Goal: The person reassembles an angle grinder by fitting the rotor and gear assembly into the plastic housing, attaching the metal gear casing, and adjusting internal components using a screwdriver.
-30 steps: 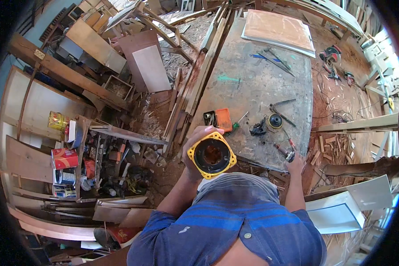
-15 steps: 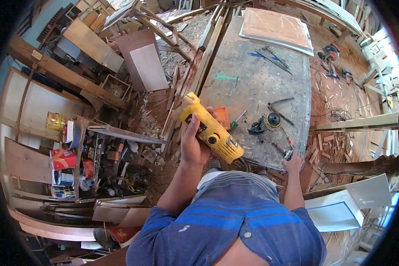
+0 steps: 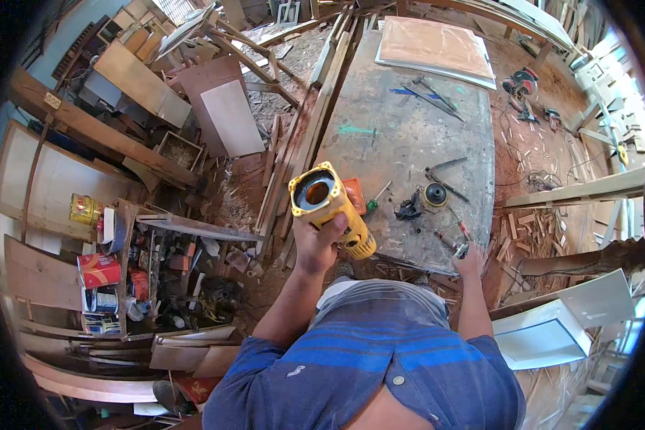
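My left hand (image 3: 315, 247) grips a yellow power tool housing (image 3: 329, 211), raised over the table's near left edge. The housing is tilted so its round open end faces up toward me, and its dark hollow inside shows. Down at the near right corner of the table, my right hand (image 3: 470, 262) is closed around the end of a small metal motor armature (image 3: 460, 250). Part of that piece is hidden by my fingers. Beyond it on the tabletop lie a black round grinder part (image 3: 435, 193) and a dark small part with a cord (image 3: 409, 208).
An orange tray (image 3: 355, 193) and a green-handled screwdriver (image 3: 375, 201) lie behind the housing on the worn table (image 3: 380, 154). Boards (image 3: 437, 49) are stacked at its far end. Left stands a cluttered shelf (image 3: 125, 265); a red saw (image 3: 521, 82) sits on the floor at right.
My left hand has turned the yellow housing, so its open end now faces me instead of its side. My right hand stays at the table corner with the armature.
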Tool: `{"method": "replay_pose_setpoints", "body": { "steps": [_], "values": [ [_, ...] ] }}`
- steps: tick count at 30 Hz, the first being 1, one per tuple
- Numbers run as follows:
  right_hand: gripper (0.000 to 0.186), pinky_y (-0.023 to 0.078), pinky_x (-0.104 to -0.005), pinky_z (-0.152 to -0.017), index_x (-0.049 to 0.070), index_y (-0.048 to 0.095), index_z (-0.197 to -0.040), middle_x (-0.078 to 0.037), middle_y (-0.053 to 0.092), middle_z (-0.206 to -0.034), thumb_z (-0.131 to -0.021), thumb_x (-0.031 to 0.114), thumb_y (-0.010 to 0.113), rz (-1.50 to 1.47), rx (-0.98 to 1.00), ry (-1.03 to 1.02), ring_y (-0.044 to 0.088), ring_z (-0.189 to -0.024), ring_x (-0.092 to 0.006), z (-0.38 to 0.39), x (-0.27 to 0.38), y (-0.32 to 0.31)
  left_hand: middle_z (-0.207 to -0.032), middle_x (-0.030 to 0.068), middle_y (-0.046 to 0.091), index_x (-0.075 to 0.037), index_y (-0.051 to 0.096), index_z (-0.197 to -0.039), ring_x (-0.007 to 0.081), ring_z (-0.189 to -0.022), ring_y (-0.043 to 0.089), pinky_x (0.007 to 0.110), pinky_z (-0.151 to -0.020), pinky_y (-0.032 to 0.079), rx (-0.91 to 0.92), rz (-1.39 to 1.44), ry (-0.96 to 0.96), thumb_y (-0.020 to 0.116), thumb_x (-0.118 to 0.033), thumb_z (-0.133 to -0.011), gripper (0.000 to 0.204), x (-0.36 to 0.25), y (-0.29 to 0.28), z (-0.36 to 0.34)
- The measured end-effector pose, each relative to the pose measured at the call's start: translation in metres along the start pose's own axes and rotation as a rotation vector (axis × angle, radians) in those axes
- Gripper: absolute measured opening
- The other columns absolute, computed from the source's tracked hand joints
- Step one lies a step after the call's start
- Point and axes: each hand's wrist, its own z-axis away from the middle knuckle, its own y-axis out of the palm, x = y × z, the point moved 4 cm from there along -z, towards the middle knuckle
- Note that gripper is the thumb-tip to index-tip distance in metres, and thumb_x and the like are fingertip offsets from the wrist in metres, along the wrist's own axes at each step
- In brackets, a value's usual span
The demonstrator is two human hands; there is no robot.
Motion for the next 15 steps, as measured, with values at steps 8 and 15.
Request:
{"method": "replay_pose_setpoints", "body": {
  "steps": [8,15],
  "values": [
    [0.078,0.052,-0.0515,-0.105,0.008,0.063,-0.138,-0.022,0.074,-0.128,-0.069,0.034,0.091,-0.293,0.064,-0.146,0.069,-0.116,-0.0448,-0.011,0.036,-0.042,-0.116,0.0066,0.075,-0.001,0.067,-0.127,0.0188,-0.106,0.072,0.037,-0.094,0.058,0.055,-0.134,0.017,0.096,-0.030,-0.085,0.059,0.005,0.009,0.009],
    [0.081,0.049,-0.0509,-0.110,0.010,0.065,-0.138,-0.018,0.074,-0.128,-0.067,0.036,0.094,-0.164,0.082,-0.264,0.068,-0.119,-0.0422,-0.026,0.081,-0.078,-0.117,0.0064,0.075,-0.002,0.063,-0.134,0.0169,-0.105,0.073,0.034,-0.094,0.058,0.276,-0.376,0.091,0.096,-0.021,-0.083,0.064,0.022,0.008,0.014]
  ]
}}
